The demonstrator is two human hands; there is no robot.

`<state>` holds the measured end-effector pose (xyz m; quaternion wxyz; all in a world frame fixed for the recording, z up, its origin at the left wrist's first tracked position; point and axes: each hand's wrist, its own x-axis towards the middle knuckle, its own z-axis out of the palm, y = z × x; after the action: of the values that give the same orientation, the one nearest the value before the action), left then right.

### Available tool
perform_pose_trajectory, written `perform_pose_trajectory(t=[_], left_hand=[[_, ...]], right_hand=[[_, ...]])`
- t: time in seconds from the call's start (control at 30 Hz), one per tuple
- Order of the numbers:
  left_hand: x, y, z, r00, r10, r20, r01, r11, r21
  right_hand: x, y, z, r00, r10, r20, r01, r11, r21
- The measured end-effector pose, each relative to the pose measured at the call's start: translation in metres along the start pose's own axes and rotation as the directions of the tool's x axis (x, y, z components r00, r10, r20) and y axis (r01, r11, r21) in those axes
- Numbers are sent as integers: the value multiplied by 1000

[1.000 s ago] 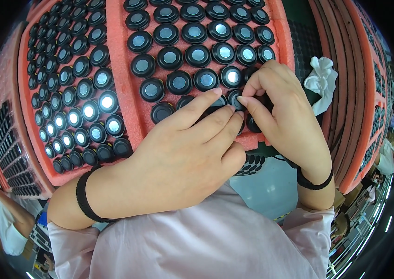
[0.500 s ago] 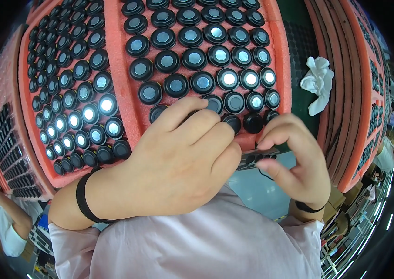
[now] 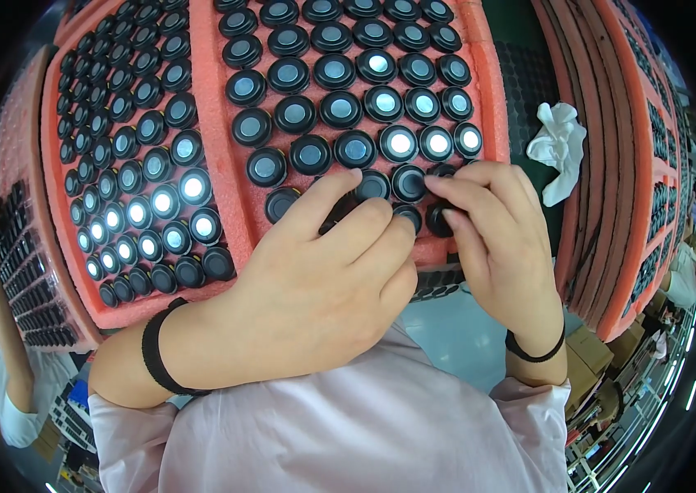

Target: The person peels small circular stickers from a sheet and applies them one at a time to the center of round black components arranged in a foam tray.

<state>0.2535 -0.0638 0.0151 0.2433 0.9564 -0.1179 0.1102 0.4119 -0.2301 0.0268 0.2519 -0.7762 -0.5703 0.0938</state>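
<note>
The discs (image 3: 334,72) sat in rows in the pink tray (image 3: 492,107). Over the tray's near rows lay the left hand (image 3: 315,279), fingers half curled; whether it gripped anything was hidden. At the tray's near right corner, the right hand (image 3: 504,234) had thumb and fingers bent about a dark disc (image 3: 436,220), perhaps pinching it; that could not be told. Crowded fingers risked knocking neighbouring discs askew, the left hand could mask a tilted one, and a slip might drop one over the tray's near edge.
</note>
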Motion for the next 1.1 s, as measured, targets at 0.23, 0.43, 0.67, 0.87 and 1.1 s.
perform_pose_trajectory(t=[0.23, 0.43, 0.67, 0.87, 1.1], left_hand=[[-2, -2, 3, 1000, -10, 20, 8, 996, 90], [-3, -1, 5, 999, -23, 29, 20, 996, 91], [0, -4, 0, 997, -21, 69, 15, 997, 79], [-4, -2, -7, 997, -43, 58, 44, 999, -10], [-5, 1, -6, 999, -38, -13, 38, 999, -23]], right_hand=[[3, -1, 9, 995, -93, 28, 97, 975, -199], [8, -2, 10, 984, -170, 54, 178, 942, -284], [16, 2, 5, 960, -252, 120, 275, 926, -259], [-3, 7, -7, 994, -108, -13, 108, 994, 11], [-20, -12, -6, 999, 25, 26, -32, 940, 340]])
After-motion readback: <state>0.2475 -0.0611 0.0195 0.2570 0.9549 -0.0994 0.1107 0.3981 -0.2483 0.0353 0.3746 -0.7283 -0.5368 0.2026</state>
